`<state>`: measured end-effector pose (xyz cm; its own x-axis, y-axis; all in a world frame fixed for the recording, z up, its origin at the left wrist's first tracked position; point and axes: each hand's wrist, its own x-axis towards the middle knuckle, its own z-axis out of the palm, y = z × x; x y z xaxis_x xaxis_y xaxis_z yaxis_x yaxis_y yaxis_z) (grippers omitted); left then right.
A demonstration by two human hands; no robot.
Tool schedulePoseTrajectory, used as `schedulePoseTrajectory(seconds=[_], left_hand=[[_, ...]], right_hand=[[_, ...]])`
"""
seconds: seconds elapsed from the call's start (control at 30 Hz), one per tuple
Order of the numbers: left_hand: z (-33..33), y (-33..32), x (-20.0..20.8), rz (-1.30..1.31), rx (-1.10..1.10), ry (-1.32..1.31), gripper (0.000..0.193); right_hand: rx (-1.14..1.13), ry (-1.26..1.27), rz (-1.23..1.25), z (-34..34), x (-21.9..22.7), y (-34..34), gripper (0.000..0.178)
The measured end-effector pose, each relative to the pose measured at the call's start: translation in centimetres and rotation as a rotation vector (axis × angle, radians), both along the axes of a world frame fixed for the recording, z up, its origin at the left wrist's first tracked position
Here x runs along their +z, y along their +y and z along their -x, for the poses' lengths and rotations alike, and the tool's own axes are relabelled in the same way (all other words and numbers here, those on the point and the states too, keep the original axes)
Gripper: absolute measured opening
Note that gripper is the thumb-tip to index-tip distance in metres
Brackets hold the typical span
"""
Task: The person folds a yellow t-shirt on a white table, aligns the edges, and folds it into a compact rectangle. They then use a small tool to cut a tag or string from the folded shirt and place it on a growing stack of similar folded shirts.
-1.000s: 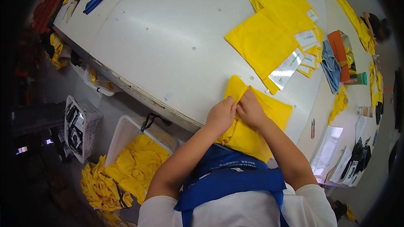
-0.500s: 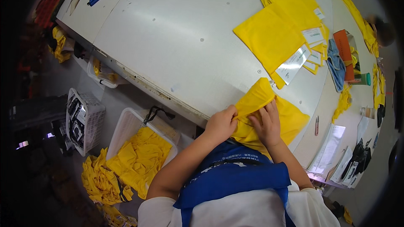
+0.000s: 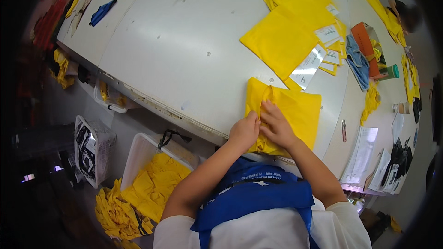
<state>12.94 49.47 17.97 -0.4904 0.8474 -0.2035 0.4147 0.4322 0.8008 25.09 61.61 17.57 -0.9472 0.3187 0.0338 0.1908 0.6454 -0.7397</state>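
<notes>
At the near edge of the table, a yellow cloth (image 3: 302,115) lies folded into a rough square, with a raised fold along its left part. My left hand (image 3: 245,131) is closed on the left side of this cloth, thumb up, pinching its edge. My right hand (image 3: 278,127) rests on top of the cloth just right of the left one, palm down with fingers stretched out. Just beyond, several folded yellow cloths (image 3: 280,41) overlap in a row running away from me. White printed cards (image 3: 308,67) stick out along their right side.
The pale table (image 3: 184,64) curves around me. On the right are a cutter (image 3: 344,130), papers (image 3: 362,152), blue denim cloth (image 3: 356,60) and an orange box (image 3: 364,44). Below left stand a white bin (image 3: 138,154) heaped with yellow cloth and a white basket (image 3: 104,140).
The yellow cloth's lifted flap has been laid down, and the cloth now lies flatter and squarer. My right hand has moved left and flattened onto it; the view has shifted slightly.
</notes>
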Motion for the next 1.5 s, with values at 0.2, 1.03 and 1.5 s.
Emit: schedulePoseTrajectory(seconds=[0.2,1.03,1.5], left_hand=[[-1.2,0.6,0.8,0.036,-0.052,0.052,0.015],[-1.3,5.2,-2.0,0.168,-0.139,0.022,0.015],[-0.8,4.8,-1.8,0.139,-0.154,-0.005,0.015]], right_hand=[[-0.091,-0.236,-0.433,-2.2,1.1,-1.8,0.058],[0.183,0.264,-0.504,-6.1,0.2,-3.8,0.017],[0.053,0.168,-0.533,-5.8,-0.6,-5.5,0.015]])
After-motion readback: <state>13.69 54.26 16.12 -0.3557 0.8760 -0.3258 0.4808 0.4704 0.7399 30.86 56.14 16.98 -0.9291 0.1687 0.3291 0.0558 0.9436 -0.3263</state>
